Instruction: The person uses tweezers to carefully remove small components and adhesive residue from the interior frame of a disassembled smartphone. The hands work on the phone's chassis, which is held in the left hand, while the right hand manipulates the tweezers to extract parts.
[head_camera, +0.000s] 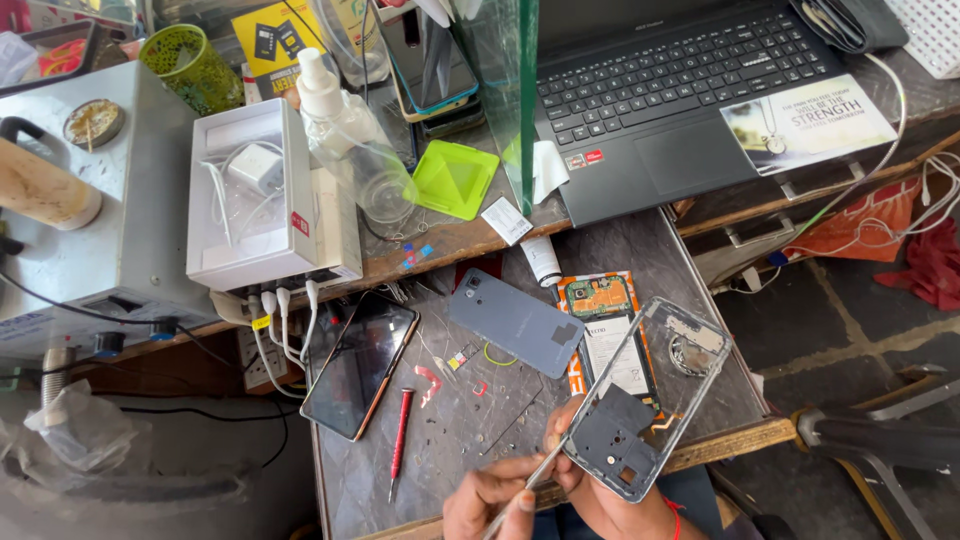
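Observation:
My right hand (610, 505), a red thread at its wrist, holds a transparent-rimmed phone frame (650, 395) tilted over the bench's front edge; a grey plate fills the frame's lower end. My left hand (485, 500) pinches a thin metal tool (535, 475) whose tip touches the frame's lower left edge. Just behind the frame lies an opened phone (600, 315) with an orange board and a white battery. A grey phone back cover (515, 322) lies to its left.
A dark phone screen (360, 365) and a red screwdriver (400, 430) lie on the scratched bench top (470, 420) among small parts. Behind them are a white box with a charger (265, 195), a spray bottle (335, 115), a green lid (455, 178) and a laptop (680, 90).

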